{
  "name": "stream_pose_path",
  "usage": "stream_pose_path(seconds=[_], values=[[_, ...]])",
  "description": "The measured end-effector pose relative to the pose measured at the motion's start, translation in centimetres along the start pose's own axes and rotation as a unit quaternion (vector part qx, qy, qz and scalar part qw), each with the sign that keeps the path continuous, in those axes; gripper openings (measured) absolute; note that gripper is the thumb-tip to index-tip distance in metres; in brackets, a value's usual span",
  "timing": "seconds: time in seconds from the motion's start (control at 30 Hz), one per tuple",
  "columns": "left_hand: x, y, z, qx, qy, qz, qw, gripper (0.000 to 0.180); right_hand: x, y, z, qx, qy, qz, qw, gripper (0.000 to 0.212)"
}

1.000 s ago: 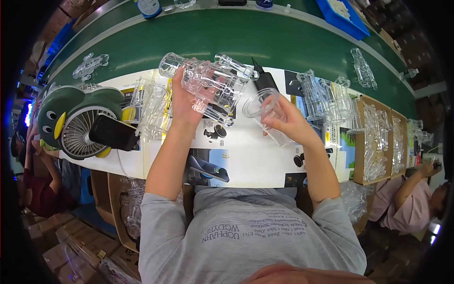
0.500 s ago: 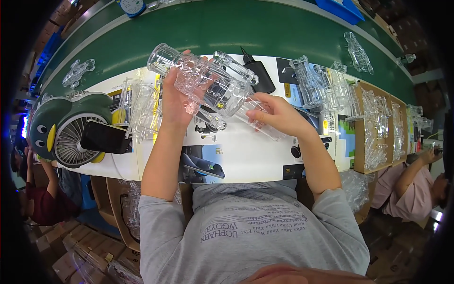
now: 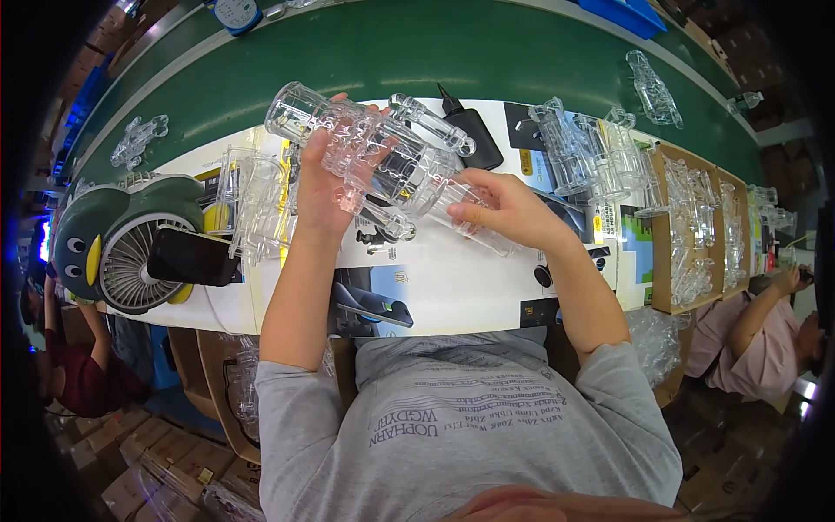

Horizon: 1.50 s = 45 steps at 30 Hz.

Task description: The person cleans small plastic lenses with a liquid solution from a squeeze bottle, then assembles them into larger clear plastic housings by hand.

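Between left hand (image 3: 323, 191) and right hand (image 3: 515, 209) — 1 clear figure (image 3: 407, 174) in left grip, 1 tube (image 3: 480, 233) in right.

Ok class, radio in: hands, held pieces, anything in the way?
Left hand gripping branching clear plastic piece. Right hand holding clear plastic tube at that piece's near end, join unclear. Black pointed plastic bottle beyond; nothing visibly blocking.

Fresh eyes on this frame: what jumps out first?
Front and centre, the left hand holds a clear plastic assembly, the right hand a clear tube at its lower right end. At the left, a dark phone overlaps a green bird-faced fan. A black nozzle bottle is beyond the right hand.
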<state>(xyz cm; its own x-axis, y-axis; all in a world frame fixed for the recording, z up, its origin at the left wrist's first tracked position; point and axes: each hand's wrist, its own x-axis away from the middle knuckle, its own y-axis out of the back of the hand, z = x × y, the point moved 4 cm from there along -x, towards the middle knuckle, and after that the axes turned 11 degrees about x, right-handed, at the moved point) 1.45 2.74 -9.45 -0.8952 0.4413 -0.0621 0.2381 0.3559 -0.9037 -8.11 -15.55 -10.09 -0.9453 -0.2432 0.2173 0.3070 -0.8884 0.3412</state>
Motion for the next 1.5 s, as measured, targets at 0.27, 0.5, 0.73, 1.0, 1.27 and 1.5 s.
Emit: stream_pose_path(seconds=[0.27,0.5,0.73,1.0,1.27,1.5], values=[[0.0,0.3,0.2,-0.021,-0.004,0.014,1.000,0.052,-0.1,0.3,-0.3,0.031,0.012,-0.017,0.999,0.052],[0.0,0.9,0.5,-0.023,0.010,0.002,1.000,0.051,0.3,0.6,1.0,0.053,-0.017,-0.007,0.998,0.044],[0.1,0.8,1.2,-0.008,0.034,-0.024,0.999,0.052,0.2,0.7,0.5,0.027,-0.029,0.000,0.999,0.046],[0.1,1.7,1.3,-0.014,0.037,-0.034,0.999,0.049,0.1,0.7,-0.1,-0.004,-0.016,-0.027,0.999,0.049],[0.2,1.5,1.3,-0.014,0.019,-0.045,0.999,0.049,0.5,0.8,0.5,0.089,-0.014,-0.025,0.996,0.060],[-0.1,1.9,1.2,-0.056,0.004,-0.053,0.997,0.051,0.4,0.6,0.3,0.119,-0.018,-0.028,0.992,0.061]])
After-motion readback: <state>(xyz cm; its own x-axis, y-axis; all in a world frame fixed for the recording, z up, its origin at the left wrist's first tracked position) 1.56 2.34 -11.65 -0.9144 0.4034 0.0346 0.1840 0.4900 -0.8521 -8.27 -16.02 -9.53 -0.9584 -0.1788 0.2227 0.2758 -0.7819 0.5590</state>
